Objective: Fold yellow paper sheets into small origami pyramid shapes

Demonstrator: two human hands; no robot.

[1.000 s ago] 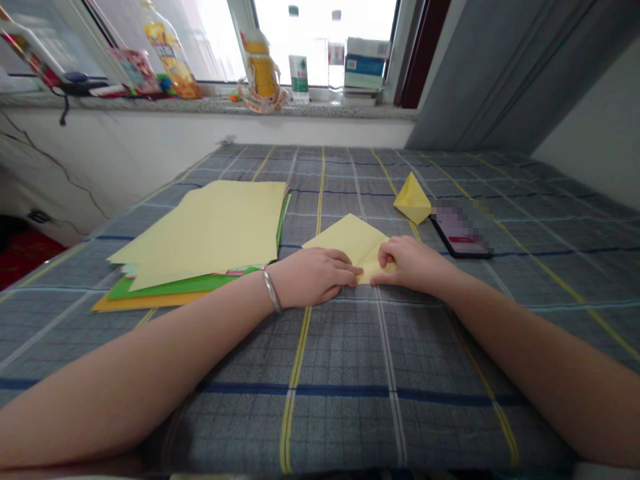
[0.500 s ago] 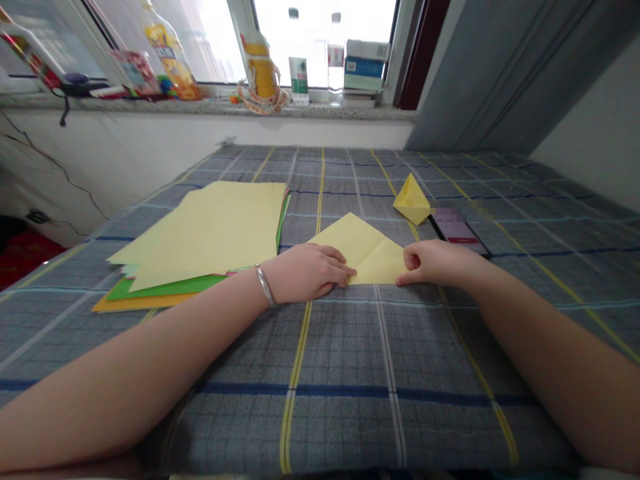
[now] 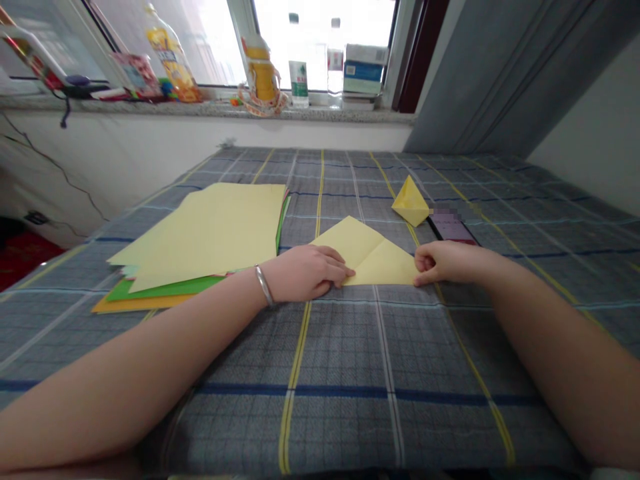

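A pale yellow sheet of paper (image 3: 380, 260), folded into a triangle with a crease across it, lies flat on the checked cloth, its long folded edge towards me. My left hand (image 3: 313, 270), with a silver bangle at the wrist, rests flat over the triangle's left part, fingers stretched out. At the right corner, my right hand (image 3: 433, 261) has its fingers curled in and the thumb low against the folded edge, pinching that corner. Both of the triangle's lower corners are partly hidden by my hands. Beyond it stands a small folded yellow paper shape (image 3: 411, 202).
To the left lies a stack of coloured paper (image 3: 215, 230), yellow on top with green and orange beneath. A phone (image 3: 453, 225) is behind my right hand. Bottles, a yellow cup (image 3: 261, 73) and boxes (image 3: 365, 70) line the windowsill. Grey checked cloth (image 3: 340, 347) covers the surface.
My right hand has slid a little to the right along the folded edge, out to the corner, covering more of the phone. My left hand has stayed in place.
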